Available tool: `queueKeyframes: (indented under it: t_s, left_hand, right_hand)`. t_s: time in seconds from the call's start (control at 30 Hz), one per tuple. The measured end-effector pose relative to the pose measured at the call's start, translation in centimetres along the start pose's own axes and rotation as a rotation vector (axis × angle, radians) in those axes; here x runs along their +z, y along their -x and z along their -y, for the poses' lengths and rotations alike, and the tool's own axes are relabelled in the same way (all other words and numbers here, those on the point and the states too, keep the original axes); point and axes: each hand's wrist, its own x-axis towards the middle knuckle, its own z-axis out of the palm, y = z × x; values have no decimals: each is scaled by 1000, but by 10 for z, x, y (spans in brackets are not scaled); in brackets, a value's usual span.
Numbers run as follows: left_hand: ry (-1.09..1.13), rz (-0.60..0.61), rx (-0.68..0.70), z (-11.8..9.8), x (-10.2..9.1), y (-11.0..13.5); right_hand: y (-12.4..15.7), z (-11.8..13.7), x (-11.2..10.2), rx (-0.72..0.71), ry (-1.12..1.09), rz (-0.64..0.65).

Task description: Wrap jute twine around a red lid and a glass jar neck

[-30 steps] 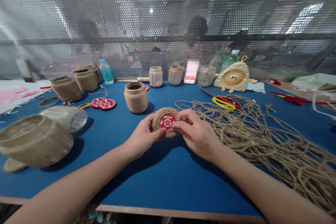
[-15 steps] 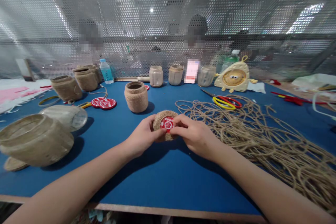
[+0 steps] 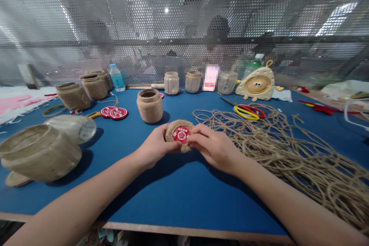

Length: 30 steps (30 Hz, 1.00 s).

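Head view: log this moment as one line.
left hand: holding twine-wrapped disc | right hand: fingers on red label | nearby: loose twine

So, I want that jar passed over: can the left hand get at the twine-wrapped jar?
Likely yes: the left hand sits just short of the twine-wrapped jar, with only blue tabletop between. It would first have to release the twine-wrapped disc it holds.

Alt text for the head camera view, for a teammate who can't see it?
Left hand and right hand hold a twine-wrapped disc with a red label over a blue table; loose jute twine lies to the right.
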Motion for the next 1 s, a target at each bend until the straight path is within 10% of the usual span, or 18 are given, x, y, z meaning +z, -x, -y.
queueKeyframes:
  t_s: [1.0]
  left_hand:
    - [-413,-42,147,6,1,2]
  right_hand:
    - [1,6,10,86,-94,-114]
